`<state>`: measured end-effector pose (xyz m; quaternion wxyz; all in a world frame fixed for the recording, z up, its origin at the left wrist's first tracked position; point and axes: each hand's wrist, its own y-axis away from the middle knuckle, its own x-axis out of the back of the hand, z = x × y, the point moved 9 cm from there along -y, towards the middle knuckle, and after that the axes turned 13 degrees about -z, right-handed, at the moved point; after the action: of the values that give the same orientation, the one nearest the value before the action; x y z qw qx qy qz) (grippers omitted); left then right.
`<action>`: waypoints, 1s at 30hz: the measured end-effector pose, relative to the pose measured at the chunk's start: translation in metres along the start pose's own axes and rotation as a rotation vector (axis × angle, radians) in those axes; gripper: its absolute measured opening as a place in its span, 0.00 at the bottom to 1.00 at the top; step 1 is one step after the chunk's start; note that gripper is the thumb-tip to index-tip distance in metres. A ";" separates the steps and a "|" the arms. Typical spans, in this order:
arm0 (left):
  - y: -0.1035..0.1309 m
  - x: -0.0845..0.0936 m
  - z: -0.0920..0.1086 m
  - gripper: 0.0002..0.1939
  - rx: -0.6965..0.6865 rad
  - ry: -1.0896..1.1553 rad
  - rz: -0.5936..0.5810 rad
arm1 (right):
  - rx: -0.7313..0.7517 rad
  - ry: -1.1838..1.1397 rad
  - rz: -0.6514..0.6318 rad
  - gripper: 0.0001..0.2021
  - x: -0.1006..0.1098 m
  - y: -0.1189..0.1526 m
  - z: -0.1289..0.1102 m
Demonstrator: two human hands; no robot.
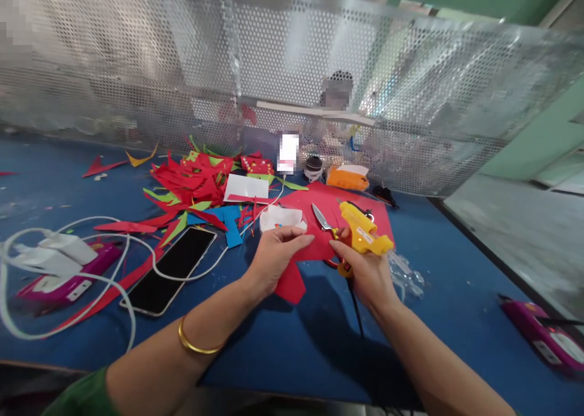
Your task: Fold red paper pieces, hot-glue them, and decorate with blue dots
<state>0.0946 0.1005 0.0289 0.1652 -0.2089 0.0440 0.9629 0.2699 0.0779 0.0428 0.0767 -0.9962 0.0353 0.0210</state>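
Observation:
My right hand [367,276] is wrapped around the handle of a yellow hot glue gun [362,228], with a clear glue stick sticking out of its back end. Thumb and fingers of my left hand [274,258] are pinched together at a red felt piece [292,282]; what sits between the fingertips is too small to tell. Scissors [322,216] with pointed silver blades lie on a red felt sheet [378,212], their handles partly hidden by my right hand. A crumpled white paper [274,217] rests just behind my left hand.
Red and green felt scraps [194,182] pile up at the back left. A dark-screened phone [171,270], white cables [132,294] and a purple power strip [77,279] fill the left. Another purple strip [545,337] lies right. A perforated metal screen [283,57] borders the back.

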 end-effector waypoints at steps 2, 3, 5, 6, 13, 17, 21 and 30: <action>0.001 -0.002 -0.002 0.14 0.031 0.000 -0.024 | 0.041 0.041 0.000 0.16 0.000 0.000 -0.005; 0.001 -0.004 -0.002 0.14 0.043 -0.015 -0.040 | 0.060 0.062 0.001 0.15 0.000 0.000 -0.007; 0.003 -0.007 -0.001 0.14 0.056 -0.073 -0.078 | 0.106 0.091 0.000 0.15 -0.001 0.000 -0.011; 0.004 -0.009 0.000 0.14 0.060 -0.106 -0.093 | 0.130 0.107 -0.001 0.14 -0.002 0.001 -0.013; 0.008 0.000 0.007 0.13 0.024 -0.200 -0.039 | 0.432 0.523 -0.018 0.07 -0.003 0.027 -0.055; 0.006 0.001 0.009 0.14 0.025 -0.209 -0.046 | 0.600 0.897 -0.144 0.10 -0.019 0.052 -0.067; 0.005 0.000 0.009 0.15 0.009 -0.200 -0.057 | 0.606 0.956 -0.261 0.09 -0.031 0.058 -0.055; 0.007 0.011 0.018 0.12 -0.072 -0.216 0.050 | 0.513 0.930 -0.259 0.15 -0.032 0.051 -0.042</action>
<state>0.0759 0.0999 0.0407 0.1373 -0.1083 -0.0035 0.9846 0.2354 0.0235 0.0786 0.2956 -0.8460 -0.0534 -0.4404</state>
